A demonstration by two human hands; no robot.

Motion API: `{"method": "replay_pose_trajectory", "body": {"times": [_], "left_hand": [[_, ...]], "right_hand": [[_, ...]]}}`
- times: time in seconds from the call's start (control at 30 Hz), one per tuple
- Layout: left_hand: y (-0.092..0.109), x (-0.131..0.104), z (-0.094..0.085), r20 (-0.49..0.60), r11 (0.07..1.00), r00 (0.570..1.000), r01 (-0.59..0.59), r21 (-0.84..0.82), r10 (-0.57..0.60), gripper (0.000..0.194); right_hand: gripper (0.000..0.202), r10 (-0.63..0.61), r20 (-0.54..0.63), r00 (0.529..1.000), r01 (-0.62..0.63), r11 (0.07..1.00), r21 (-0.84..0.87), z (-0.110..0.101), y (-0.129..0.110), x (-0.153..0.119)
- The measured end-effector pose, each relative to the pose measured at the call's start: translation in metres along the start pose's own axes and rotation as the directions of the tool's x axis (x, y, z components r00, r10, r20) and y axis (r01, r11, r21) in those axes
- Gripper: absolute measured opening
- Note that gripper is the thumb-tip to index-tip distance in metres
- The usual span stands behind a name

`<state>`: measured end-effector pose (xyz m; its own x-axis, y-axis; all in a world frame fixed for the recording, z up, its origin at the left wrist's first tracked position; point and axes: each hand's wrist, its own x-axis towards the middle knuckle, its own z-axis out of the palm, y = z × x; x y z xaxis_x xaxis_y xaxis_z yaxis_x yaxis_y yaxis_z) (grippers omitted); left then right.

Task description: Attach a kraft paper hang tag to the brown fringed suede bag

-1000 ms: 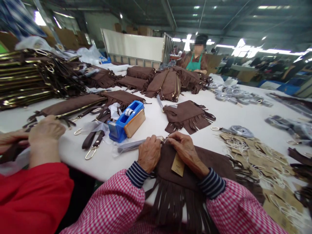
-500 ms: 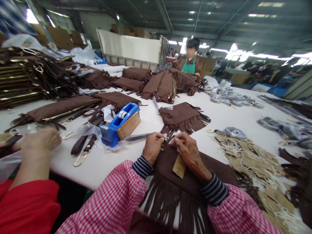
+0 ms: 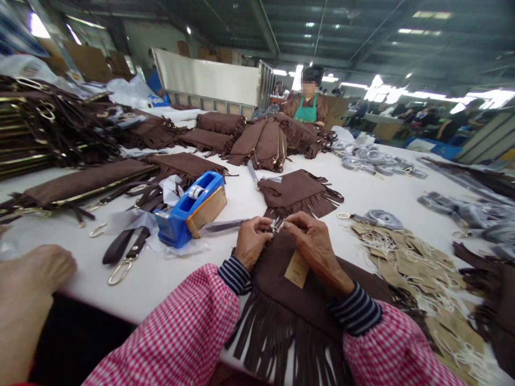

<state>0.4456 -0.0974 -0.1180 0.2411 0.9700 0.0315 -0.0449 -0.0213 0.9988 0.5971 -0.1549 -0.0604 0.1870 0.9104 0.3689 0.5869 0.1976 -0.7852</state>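
Note:
A dark brown fringed bag point(image 3: 289, 289) lies in front of me, its long fringe hanging toward my body. At the bag's upper left corner, my left hand point(image 3: 252, 242) pinches a small metal clasp point(image 3: 277, 227). My right hand point(image 3: 316, 249) is closed in a pinch right beside the clasp, over the bag's top edge; whatever is between its fingertips is too small to make out. Partly under my right hand, a kraft paper tag point(image 3: 296, 269) rests on the bag. A plastic-wrapped strap point(image 3: 225, 226) extends leftward from near my left hand.
A blue tape dispenser point(image 3: 191, 209) stands left of my hands, with a strap loop point(image 3: 126, 252) nearby. Paper tags with white strings point(image 3: 410, 257) lie at right. Fringed bags point(image 3: 257, 140) are piled farther back. A co-worker's hand point(image 3: 40, 268) is at left; another person point(image 3: 308, 107) stands opposite.
My fingertips have shifted slightly around the clasp, which now shows more clearly between them. The co-worker's arm at left has moved nearer the table's front edge. The view has turned slightly.

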Motion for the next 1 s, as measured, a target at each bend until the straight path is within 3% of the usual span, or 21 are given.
{"method": "replay_pose_trajectory", "body": {"times": [0.23,0.53,0.87,1.0], "left_hand": [[0.002,-0.003,0.010,-0.046,0.970,0.977,-0.203,0.137,0.210,0.036],[-0.001,0.001,0.012,-0.110,0.988,0.991,-0.062,0.139,0.078,0.040],[-0.001,0.000,0.011,-0.106,0.988,0.990,-0.077,0.132,0.091,0.039],[-0.001,0.001,0.011,-0.106,0.991,0.991,-0.068,0.112,0.080,0.039]], "right_hand": [[0.017,0.049,0.036,0.998,-0.045,0.994,-0.099,0.007,0.013,0.015],[0.019,0.025,-0.015,1.000,-0.028,0.982,-0.185,0.014,0.020,0.015],[0.019,0.054,-0.019,0.998,-0.056,0.977,-0.204,0.017,0.024,0.017],[0.016,0.062,0.008,0.998,-0.057,0.956,-0.287,0.017,0.024,0.017]]}}
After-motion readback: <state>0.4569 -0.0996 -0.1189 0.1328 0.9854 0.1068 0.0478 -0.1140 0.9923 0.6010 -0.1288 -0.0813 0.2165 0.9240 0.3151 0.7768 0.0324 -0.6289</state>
